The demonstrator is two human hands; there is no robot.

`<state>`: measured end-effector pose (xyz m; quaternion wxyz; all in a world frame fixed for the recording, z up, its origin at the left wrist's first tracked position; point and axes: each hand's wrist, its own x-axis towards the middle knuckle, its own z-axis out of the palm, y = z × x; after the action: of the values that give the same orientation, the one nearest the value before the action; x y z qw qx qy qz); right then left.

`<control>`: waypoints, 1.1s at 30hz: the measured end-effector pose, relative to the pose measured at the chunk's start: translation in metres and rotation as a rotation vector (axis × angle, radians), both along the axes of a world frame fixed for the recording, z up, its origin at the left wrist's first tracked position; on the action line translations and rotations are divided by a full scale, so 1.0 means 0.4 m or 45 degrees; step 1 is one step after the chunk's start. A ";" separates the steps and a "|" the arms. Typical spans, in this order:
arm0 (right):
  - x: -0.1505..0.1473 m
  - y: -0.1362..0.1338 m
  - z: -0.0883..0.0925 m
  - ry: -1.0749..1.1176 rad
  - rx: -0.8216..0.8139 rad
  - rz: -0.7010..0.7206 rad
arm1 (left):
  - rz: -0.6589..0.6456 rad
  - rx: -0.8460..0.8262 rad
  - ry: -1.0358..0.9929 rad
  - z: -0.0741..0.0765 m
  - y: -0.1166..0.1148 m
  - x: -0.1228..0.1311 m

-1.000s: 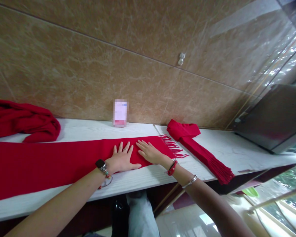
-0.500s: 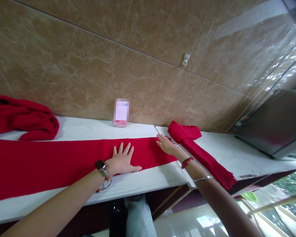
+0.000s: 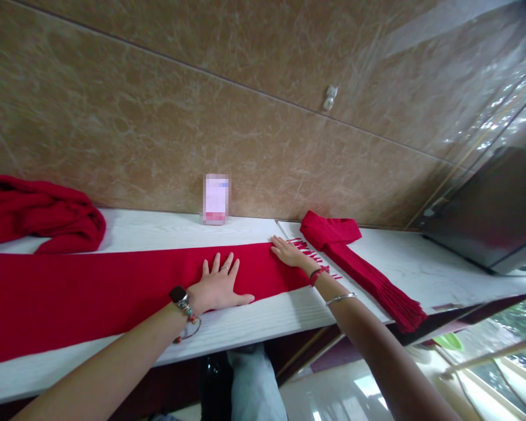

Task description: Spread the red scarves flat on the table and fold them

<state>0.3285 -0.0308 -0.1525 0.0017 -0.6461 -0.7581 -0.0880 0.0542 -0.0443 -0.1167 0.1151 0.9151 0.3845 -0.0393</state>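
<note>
A long red scarf (image 3: 92,292) lies flat along the white counter, its fringe spread at the right end. My left hand (image 3: 218,287) rests palm down on the scarf with fingers spread, holding nothing. Near the fringed end, my right hand (image 3: 288,252) lies flat on the cloth, fingers extended and slightly apart. Just right of the fringe is a folded red scarf (image 3: 359,272), one fringed end reaching the counter's front edge. A crumpled red cloth (image 3: 48,213) sits at the far left by the wall.
The white counter (image 3: 158,228) runs along a brown marbled wall (image 3: 158,117). A blurred pinkish phone-like object (image 3: 216,200) stands against the wall. At the right end is a dark grey box-like appliance (image 3: 486,210). A green dish (image 3: 447,341) shows below the counter.
My right hand has moved a little to the left across the scarf, and more of the fringe shows. My left hand stays in place. The view has shifted slightly.
</note>
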 end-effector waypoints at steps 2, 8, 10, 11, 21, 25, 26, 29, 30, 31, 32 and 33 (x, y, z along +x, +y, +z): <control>0.046 -0.008 0.014 0.009 -0.003 -0.085 | 0.001 0.001 -0.001 0.002 -0.002 0.000; -0.006 -0.048 0.067 0.116 0.104 -0.109 | -0.003 -0.005 -0.008 0.010 -0.005 -0.001; -0.079 -0.084 0.069 0.221 0.124 0.082 | 0.001 -0.011 0.008 0.010 -0.005 0.000; -0.120 -0.105 0.065 0.240 0.117 0.195 | 0.005 -0.010 0.015 0.009 -0.004 0.000; -0.130 -0.214 0.019 0.123 0.084 0.205 | 0.004 0.016 0.020 0.001 0.003 0.003; 0.023 -0.246 -0.004 -0.003 0.157 0.097 | 0.010 0.012 0.002 0.005 0.002 0.001; 0.056 -0.257 -0.010 -0.039 0.157 0.051 | 0.008 0.013 -0.003 0.005 0.001 0.002; 0.116 -0.279 -0.016 -0.149 0.088 0.032 | 0.012 0.009 -0.011 0.004 0.002 0.002; 0.120 -0.279 -0.013 -0.156 0.072 0.050 | 0.011 0.005 -0.011 0.003 0.003 0.002; 0.115 -0.274 -0.005 -0.133 0.081 0.057 | 0.003 0.001 -0.013 0.001 0.005 0.001; 0.101 -0.265 0.005 -0.081 0.115 0.050 | -0.011 -0.003 -0.012 -0.001 0.008 0.000; 0.079 -0.252 0.020 -0.006 0.164 0.036 | -0.030 -0.008 -0.010 -0.002 0.010 -0.001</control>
<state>0.3600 -0.1318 -0.1446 0.0429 -0.6336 -0.7600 -0.1382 0.0537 -0.0403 -0.1173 0.1190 0.9194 0.3731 -0.0382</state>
